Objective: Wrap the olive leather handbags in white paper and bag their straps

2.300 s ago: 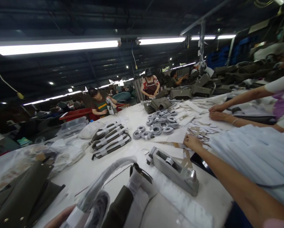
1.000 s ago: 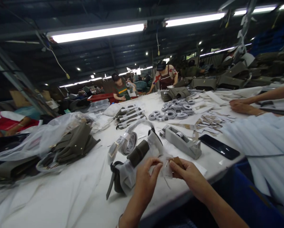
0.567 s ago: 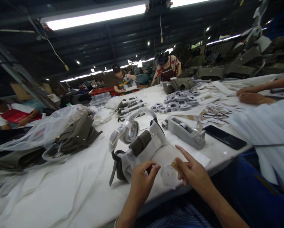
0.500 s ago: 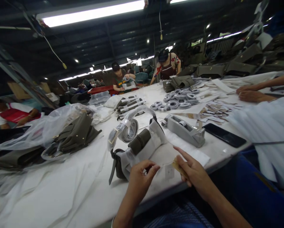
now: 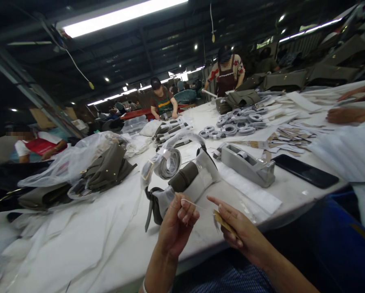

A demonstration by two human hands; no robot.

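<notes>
We are finding the left hand point(image 5: 178, 224) closed at the fingertips, pinching a thin white string point(image 5: 190, 202) over the near edge of the bench point(image 5: 200, 236). The right hand point(image 5: 241, 228) is gripping a small brown card point(image 5: 221, 221) against its curled fingers, with the index finger pointing out towards the string. Whether the string is joined to the card, we cannot tell.

We are judging the string very light and limp, liable to slip or tangle, and best pinched near its end. The card is looking thin but fairly stiff, and is best held flat by its edges. Just beyond the hands, a wrapped bag point(image 5: 184, 178) is standing on the bench, its covered handle point(image 5: 180, 140) arching above. We are rating it soft and moderately light; the wrapping is probably slippery, so the body is offering a safer hold than the handle.

On the pale, cluttered surface, a tape dispenser point(image 5: 246, 167) is sitting beside the bag, near a dark phone point(image 5: 306, 171). Coiled straps point(image 5: 229, 130) are lying farther back. Under a long tube light point(image 5: 124, 18) in the dim room, a person in a red apron point(image 5: 40, 145) and others are working nearby.
</notes>
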